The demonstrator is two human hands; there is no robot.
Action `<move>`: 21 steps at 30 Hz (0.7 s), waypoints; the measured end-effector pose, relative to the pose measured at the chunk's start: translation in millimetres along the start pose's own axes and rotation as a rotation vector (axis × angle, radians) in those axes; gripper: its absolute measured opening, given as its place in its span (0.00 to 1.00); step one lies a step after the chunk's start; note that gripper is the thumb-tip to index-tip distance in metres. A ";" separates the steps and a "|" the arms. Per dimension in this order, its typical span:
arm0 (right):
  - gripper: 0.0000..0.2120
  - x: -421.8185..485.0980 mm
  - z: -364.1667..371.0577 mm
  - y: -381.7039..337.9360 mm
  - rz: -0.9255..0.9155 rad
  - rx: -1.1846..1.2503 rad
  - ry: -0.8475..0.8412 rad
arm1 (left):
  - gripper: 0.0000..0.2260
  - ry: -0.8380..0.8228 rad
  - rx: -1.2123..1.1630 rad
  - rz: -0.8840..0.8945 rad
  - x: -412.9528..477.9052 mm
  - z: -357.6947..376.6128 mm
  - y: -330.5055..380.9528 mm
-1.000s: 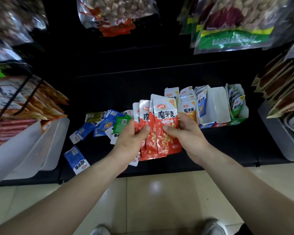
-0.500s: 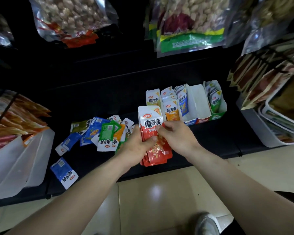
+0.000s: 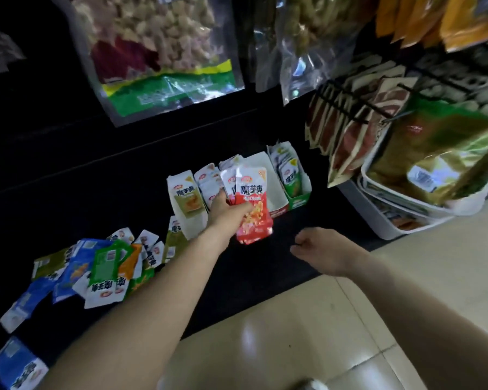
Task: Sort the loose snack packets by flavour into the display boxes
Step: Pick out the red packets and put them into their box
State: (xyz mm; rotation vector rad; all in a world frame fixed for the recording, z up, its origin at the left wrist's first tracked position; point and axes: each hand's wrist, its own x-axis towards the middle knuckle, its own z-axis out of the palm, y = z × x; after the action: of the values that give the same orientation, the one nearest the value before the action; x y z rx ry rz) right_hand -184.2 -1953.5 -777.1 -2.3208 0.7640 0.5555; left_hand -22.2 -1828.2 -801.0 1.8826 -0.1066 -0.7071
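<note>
Head view, left grip (image 3: 226,213) holding red packets (image 3: 252,220) printed 魔芋爽, right grip (image 3: 323,252) relaxed

From here I see glossy plastic film on the red packets (image 3: 252,212) and matt white card on the display boxes (image 3: 275,192). The shelf (image 3: 110,198) looks matt black, the floor tiles (image 3: 279,333) smooth and shiny, and the hanging bags (image 3: 166,52) clear, crinkled plastic.

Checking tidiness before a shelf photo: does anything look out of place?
Yes. A heap of loose packets, blue, green, orange and olive mixed, lies overlapping on the dark shelf left of the display boxes, some upside down. One blue packet lies apart near the shelf's front edge.
</note>
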 end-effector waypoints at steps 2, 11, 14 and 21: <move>0.16 1.4 -0.3 14.1 0.045 -0.031 -0.033 | 0.20 0.043 -0.001 0.025 35.0 25.9 6.9; 0.13 22.1 4.0 44.7 0.099 0.013 -0.061 | 0.24 0.169 0.079 0.051 125.5 86.4 5.7; 0.16 29.1 3.0 44.3 0.100 0.034 -0.040 | 0.19 0.196 0.196 0.132 131.1 90.1 7.7; 0.13 33.3 4.1 37.1 0.114 0.049 -0.085 | 0.24 0.302 0.332 0.218 142.7 86.1 11.0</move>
State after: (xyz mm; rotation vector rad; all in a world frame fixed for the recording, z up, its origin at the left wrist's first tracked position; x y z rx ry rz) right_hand -184.0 -1986.9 -814.3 -2.2047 0.8632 0.6735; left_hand 53.0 -1958.7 -873.3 2.2314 -0.2435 -0.2605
